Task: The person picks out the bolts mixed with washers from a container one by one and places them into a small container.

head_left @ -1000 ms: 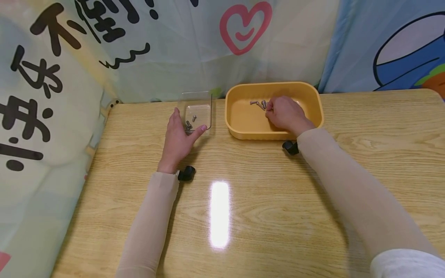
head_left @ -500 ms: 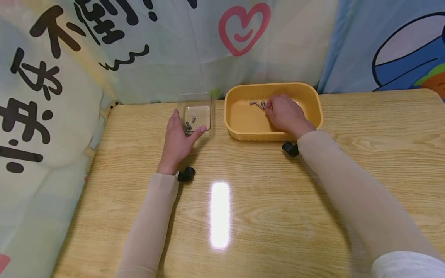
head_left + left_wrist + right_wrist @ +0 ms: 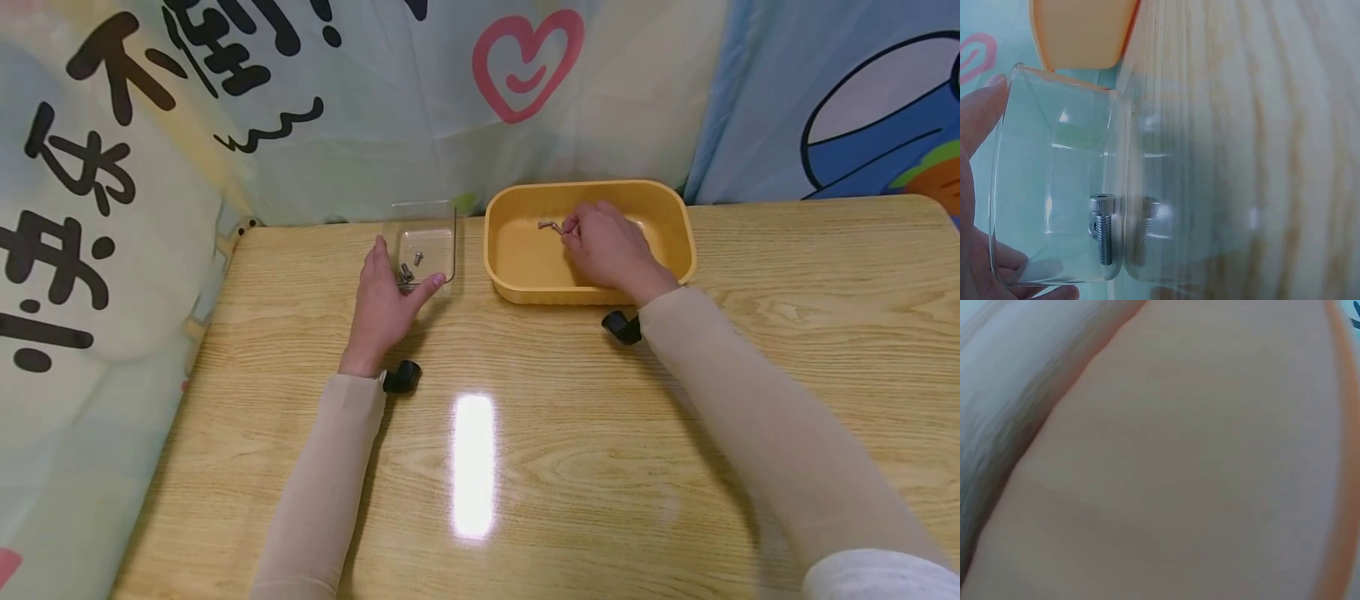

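In the head view my left hand [image 3: 382, 300] holds the near left side of a small clear plastic box [image 3: 442, 242], thumb at its front rim and fingers along its left wall. Several socket-head screws [image 3: 407, 272] lie inside; the left wrist view shows one knurled head and threaded shank [image 3: 1104, 228] up close. My right hand [image 3: 609, 250] is down in a yellow plastic tray [image 3: 517, 279], its thumb and forefinger pinched together at a screw, mostly hidden by the fingertips. Just left of them other screws [image 3: 550, 226] lie on the tray floor.
Both containers stand near the back edge of a wood-grain table [image 3: 570, 450], the box left of the tray. A printed cloth [image 3: 375, 125] hangs behind them and along the left side. The right wrist view is filled by the blurred tray interior [image 3: 1179, 456].
My right hand has shifted slightly left in the tray, and its fingertips now cover the rightmost screw seen before. My left hand and the clear box stay in place.
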`<state>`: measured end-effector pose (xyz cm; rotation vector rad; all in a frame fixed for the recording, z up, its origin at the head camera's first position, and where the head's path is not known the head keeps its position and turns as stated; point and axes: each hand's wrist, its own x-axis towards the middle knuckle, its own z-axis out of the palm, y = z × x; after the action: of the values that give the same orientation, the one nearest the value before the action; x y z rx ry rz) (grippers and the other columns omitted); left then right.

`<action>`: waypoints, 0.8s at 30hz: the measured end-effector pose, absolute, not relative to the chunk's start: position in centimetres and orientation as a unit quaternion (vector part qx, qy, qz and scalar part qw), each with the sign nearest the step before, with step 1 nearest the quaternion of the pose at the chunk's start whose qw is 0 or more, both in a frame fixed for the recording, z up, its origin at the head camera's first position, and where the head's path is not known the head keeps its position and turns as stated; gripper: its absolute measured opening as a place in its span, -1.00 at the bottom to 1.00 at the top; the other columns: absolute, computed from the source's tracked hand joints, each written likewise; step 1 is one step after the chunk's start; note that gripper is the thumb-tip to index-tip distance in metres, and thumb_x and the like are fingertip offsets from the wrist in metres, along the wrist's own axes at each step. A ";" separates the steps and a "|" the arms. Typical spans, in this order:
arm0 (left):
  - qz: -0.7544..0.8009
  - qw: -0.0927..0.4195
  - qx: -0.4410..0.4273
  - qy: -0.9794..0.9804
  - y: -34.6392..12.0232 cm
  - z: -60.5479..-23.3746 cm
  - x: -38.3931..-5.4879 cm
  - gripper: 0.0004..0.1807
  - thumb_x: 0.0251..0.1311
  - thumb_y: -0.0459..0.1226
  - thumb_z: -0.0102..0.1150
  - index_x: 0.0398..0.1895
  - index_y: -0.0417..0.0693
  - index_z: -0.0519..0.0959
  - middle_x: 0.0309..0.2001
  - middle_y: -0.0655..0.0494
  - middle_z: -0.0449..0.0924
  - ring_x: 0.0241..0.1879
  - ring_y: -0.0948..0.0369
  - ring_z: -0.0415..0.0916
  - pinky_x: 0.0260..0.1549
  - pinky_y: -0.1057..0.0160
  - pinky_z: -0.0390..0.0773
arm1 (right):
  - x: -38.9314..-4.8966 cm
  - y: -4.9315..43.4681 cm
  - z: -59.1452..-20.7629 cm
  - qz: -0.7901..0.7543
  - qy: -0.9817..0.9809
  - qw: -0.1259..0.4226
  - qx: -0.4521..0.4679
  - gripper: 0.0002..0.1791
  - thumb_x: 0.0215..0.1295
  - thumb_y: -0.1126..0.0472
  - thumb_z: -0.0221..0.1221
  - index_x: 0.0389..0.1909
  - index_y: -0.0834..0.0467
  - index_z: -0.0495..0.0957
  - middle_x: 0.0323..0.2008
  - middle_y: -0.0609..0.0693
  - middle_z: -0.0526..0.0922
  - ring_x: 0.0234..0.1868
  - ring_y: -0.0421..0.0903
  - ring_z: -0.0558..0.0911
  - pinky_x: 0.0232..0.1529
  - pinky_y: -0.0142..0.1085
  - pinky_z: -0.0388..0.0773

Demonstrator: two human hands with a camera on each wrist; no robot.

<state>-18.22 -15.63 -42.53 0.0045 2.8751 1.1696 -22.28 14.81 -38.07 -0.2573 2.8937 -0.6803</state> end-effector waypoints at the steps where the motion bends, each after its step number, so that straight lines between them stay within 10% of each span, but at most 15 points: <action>1: 0.376 0.018 0.001 0.926 -15.6 -42.5 -18.3 0.24 0.22 0.30 0.19 0.62 -0.21 -0.27 0.59 -0.24 -0.20 0.57 -0.08 -0.20 0.48 -0.05 -0.03 | -22.2 14.7 -38.0 -0.227 0.967 0.081 -0.085 -0.74 0.53 0.18 0.00 0.01 0.29 0.49 -0.10 0.21 0.45 -0.05 0.13 0.42 -0.09 0.07 0.44; 24: 0.371 0.021 0.000 0.928 -15.6 -42.5 -18.2 0.24 0.23 0.29 0.19 0.62 -0.21 -0.28 0.59 -0.24 -0.20 0.57 -0.08 -0.21 0.48 -0.05 -0.04 | -21.0 13.3 -37.5 -0.282 0.953 0.044 -0.105 -0.78 0.53 0.19 0.04 -0.03 0.29 0.48 -0.12 0.22 0.45 -0.10 0.14 0.41 -0.06 0.02 0.38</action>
<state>-18.20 -15.57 -42.49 -0.0004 2.8777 1.1515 -20.96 13.27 -37.46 -0.3200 2.9130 -0.8609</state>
